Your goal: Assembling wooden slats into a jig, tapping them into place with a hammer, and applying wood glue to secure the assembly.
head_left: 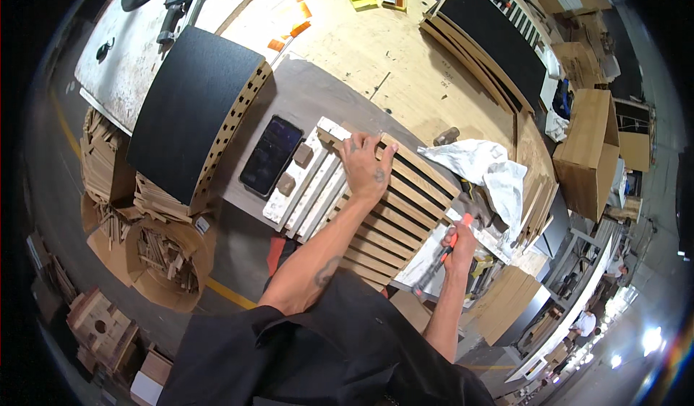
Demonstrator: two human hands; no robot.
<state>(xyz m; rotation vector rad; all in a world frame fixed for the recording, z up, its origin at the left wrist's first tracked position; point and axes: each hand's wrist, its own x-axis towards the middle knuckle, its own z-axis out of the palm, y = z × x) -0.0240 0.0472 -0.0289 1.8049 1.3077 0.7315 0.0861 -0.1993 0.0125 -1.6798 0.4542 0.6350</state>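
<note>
The person is pressing the left hand (363, 166) flat, fingers spread, on a slatted wood panel (394, 211) that is lying across the middle of the workbench (347, 52). The right hand (458, 245) is closing around a tool with an orange and black handle (441, 255), holding it at the near right edge of the panel; the working end is too small for me to identify.

I am thinking the main danger is the left hand. It is resting directly on the slats, so if the tool is slipping toward it, the fingers could be hit. The panel is also hanging a little over the bench edge, and pressure at that corner could be tipping it. A dark phone (271, 154) is lying just beside the panel, with two small wood blocks (295, 169) near it, and a shifting panel could be pushing them.

The bench is pale plywood, stained and scratched. A curved black panel (195, 102) is sitting at the left, a crumpled white cloth (486, 169) at the right. Around it, cardboard boxes (587, 149) and a round bin of wood offcuts (165, 250) are crowding the grey workshop floor (238, 250).
</note>
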